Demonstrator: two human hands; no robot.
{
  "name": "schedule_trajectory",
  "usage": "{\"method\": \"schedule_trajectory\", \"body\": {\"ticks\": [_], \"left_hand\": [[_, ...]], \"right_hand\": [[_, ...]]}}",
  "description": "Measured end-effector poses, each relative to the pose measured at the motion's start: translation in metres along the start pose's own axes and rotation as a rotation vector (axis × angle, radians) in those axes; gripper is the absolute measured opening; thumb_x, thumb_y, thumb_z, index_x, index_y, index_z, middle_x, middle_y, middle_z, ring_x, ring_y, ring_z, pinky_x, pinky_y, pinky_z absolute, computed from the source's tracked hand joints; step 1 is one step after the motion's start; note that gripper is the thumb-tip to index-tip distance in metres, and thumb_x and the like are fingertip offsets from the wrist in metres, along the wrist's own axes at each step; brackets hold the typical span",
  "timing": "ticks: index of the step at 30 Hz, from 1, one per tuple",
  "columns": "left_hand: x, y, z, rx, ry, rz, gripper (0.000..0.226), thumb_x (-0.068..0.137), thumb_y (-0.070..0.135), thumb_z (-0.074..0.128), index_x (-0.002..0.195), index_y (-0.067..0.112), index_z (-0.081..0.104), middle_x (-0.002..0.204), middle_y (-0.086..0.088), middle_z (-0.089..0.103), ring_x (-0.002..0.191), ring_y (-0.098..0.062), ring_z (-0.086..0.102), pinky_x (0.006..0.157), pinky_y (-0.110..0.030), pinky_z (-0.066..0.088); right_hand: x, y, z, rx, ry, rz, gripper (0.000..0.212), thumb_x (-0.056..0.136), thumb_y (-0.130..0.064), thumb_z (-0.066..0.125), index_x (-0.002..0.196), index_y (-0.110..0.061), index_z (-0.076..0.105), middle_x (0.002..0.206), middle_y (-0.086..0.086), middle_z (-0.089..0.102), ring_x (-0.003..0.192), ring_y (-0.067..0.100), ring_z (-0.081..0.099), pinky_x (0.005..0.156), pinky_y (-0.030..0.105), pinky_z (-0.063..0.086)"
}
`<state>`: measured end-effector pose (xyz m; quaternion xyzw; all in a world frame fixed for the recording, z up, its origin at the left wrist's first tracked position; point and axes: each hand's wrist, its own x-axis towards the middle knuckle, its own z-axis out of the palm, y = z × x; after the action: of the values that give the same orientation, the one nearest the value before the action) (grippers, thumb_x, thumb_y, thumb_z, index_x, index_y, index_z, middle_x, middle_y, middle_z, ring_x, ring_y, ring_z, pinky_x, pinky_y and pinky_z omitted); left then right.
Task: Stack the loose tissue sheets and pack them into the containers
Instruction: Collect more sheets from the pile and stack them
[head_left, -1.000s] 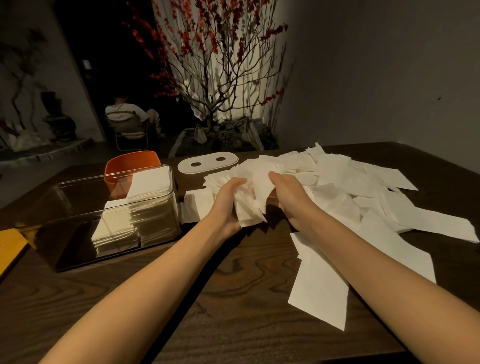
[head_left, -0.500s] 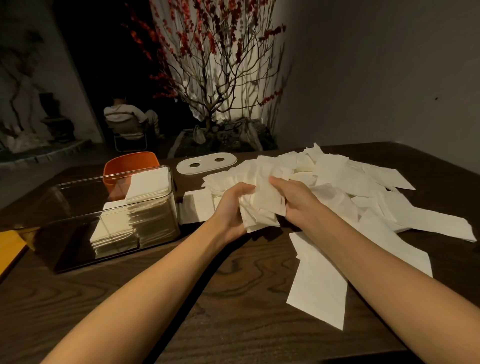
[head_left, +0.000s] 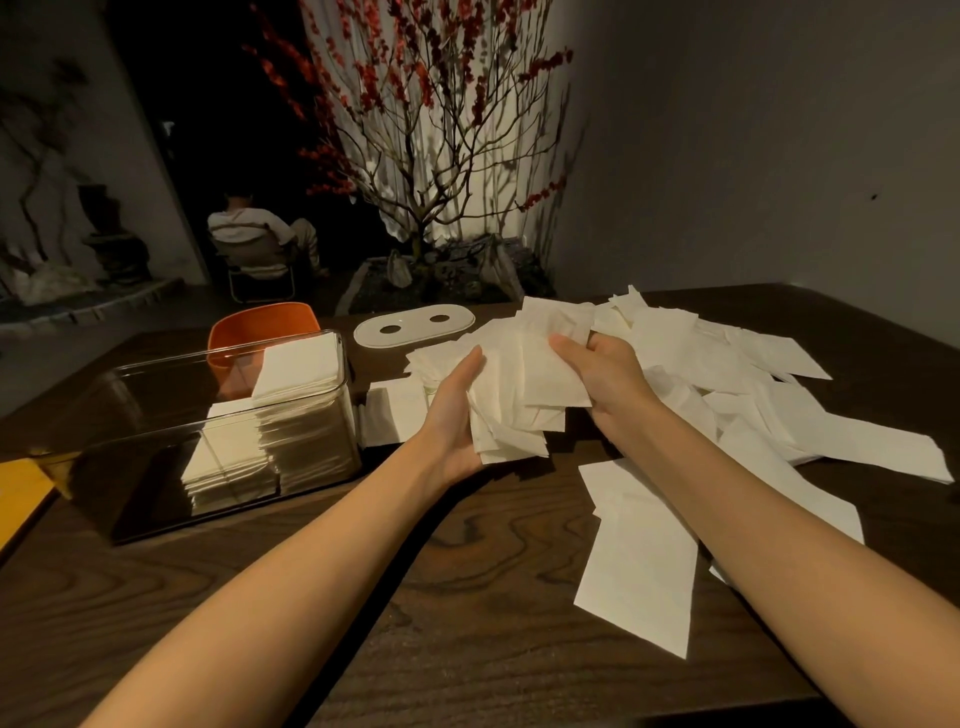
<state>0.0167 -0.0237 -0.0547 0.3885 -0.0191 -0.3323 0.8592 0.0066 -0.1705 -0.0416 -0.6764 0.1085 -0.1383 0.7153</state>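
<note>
Head view: since a second ago the bundle of tissue sheets has risen off the worktop and fanned out. The left hand cups its lower edge with fingers fairly straight; the right hand grips its far side. The sheets sit uneven (not squared yet), so they likely need aligning before joining the stacks in the clear container on the left.
</note>
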Motion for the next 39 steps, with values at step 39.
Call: {"method": "schedule_trajectory", "body": {"ticks": [39], "left_hand": [[-0.002,-0.008,0.010,-0.065,0.016,0.017,0.060,0.087,0.060,0.053,0.126,0.014,0.057,0.122,-0.019,0.064,0.112,-0.034,0.061,0.087,-0.047,0.052]], "right_hand": [[-0.005,0.011,0.023,-0.389,-0.144,0.088,0.039,0.097,-0.045,0.048,0.125,-0.018,0.050,0.119,0.004,0.060,0.107,0.022,0.059,0.088,0.034,0.051]]}}
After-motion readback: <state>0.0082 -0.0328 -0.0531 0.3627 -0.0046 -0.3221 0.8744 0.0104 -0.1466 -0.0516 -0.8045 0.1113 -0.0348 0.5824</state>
